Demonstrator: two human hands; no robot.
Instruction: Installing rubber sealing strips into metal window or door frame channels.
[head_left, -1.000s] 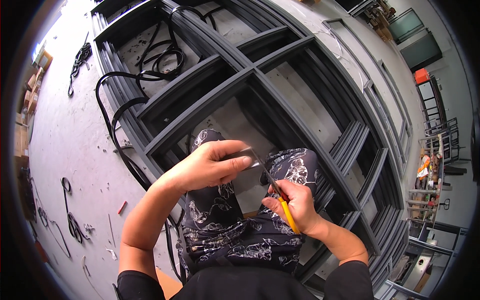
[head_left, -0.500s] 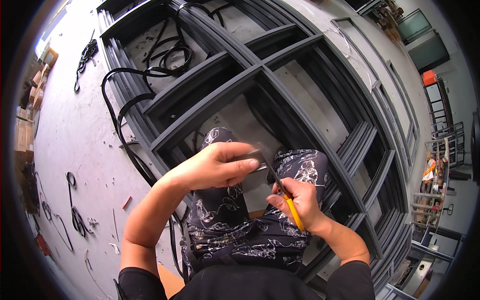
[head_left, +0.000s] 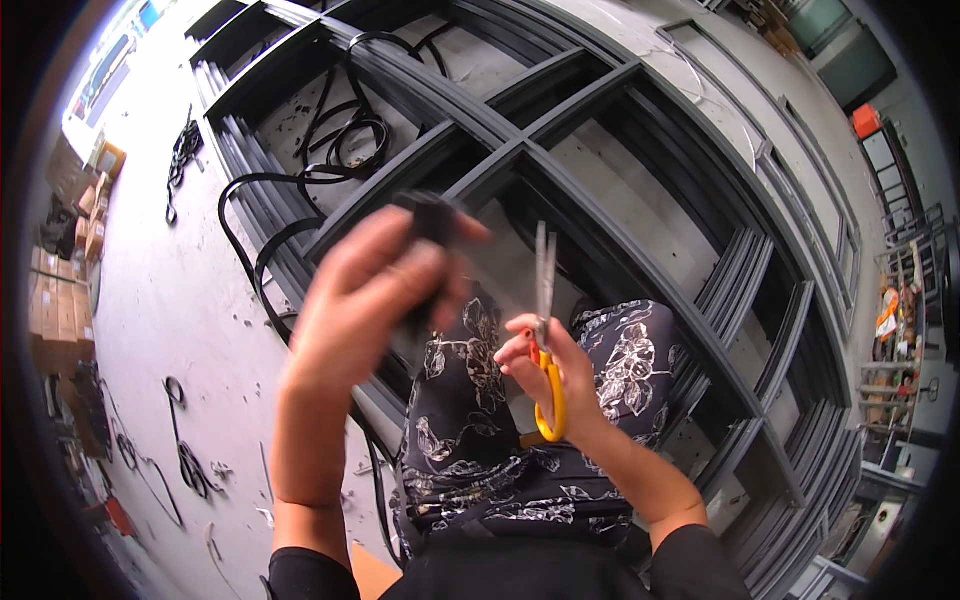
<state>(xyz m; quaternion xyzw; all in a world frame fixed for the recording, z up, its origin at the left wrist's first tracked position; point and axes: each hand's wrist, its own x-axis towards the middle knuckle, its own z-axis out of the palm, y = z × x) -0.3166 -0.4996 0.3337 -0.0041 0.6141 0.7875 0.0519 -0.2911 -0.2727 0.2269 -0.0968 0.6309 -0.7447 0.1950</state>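
My left hand [head_left: 365,290] is raised over the near part of the grey metal frames [head_left: 528,140] and blurred by motion. Its fingers are closed around a short piece of black strip [head_left: 430,215], smeared too. In my right hand [head_left: 575,385] is a pair of scissors [head_left: 551,395] with yellow handles and a touch of red at the pivot. Their narrow blades point up and stand slightly apart, with nothing visible between them. The scissors are above my patterned trousers, apart from the black strip.
Black rubber strip [head_left: 230,215] loops over the frames' left side. Tangled strips [head_left: 190,465] and scraps lie on the pale floor at left. Cardboard boxes [head_left: 60,310] stand at the far left. A thin frame [head_left: 720,60] lies beyond the stack; a ladder-like rack [head_left: 890,390] is at right.
My left hand has moved up and left, away from the scissors, with the black strip. The scissors have turned from pointing up-left to nearly straight up.
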